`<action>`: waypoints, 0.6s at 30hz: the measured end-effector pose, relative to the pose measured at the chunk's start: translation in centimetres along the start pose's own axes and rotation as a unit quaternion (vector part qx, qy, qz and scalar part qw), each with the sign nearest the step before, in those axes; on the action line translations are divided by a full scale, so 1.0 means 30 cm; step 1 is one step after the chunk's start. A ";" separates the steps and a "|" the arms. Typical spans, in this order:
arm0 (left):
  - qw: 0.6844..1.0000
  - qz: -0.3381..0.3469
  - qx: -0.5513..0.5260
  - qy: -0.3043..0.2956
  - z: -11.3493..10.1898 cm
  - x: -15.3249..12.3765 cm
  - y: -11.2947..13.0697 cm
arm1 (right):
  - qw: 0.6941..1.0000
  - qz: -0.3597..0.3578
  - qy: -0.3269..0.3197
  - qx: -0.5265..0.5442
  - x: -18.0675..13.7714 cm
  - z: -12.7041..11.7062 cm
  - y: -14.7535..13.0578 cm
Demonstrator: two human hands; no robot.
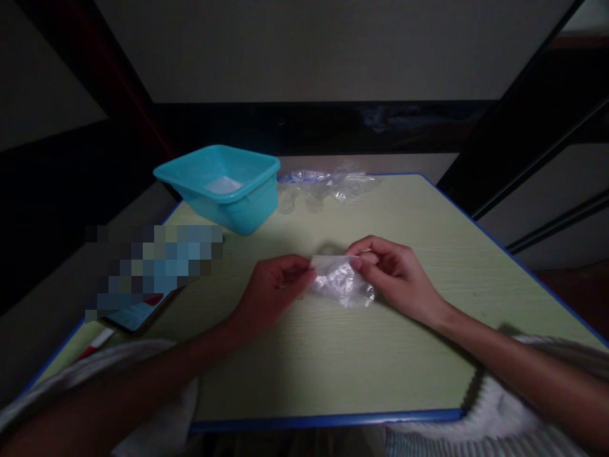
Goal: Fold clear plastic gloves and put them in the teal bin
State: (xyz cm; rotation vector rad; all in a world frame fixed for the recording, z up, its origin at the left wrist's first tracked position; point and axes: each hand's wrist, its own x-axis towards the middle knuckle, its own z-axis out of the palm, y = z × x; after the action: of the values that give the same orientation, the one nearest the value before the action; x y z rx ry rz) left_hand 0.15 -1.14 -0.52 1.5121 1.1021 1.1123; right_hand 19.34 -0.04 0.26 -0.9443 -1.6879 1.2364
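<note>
A small crumpled clear plastic bag [340, 282] hangs just above the middle of the pale green table [333, 362]. My left hand [276, 289] pinches its left top corner, fingers closed. At the right top corner my right hand [394, 273] pinches the same bag between thumb and fingers. Both hands hold the bag stretched between them.
A turquoise plastic tub [223, 184] with something white inside stands at the table's far left. Beside it at the far edge lies a heap of clear plastic bags [328, 184]. A flat blurred-out object [143, 279] sits at the left edge. The table has a blue rim.
</note>
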 end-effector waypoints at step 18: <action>0.996 -0.049 -0.066 0.031 -0.008 0.012 0.009 | 0.998 0.005 -0.009 0.057 0.008 0.027 0.010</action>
State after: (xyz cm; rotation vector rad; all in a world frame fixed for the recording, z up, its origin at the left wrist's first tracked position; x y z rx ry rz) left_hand 0.01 -0.79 -0.16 1.3151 1.1090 1.1478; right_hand 18.53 -0.02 -0.12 -0.8768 -1.6101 1.3356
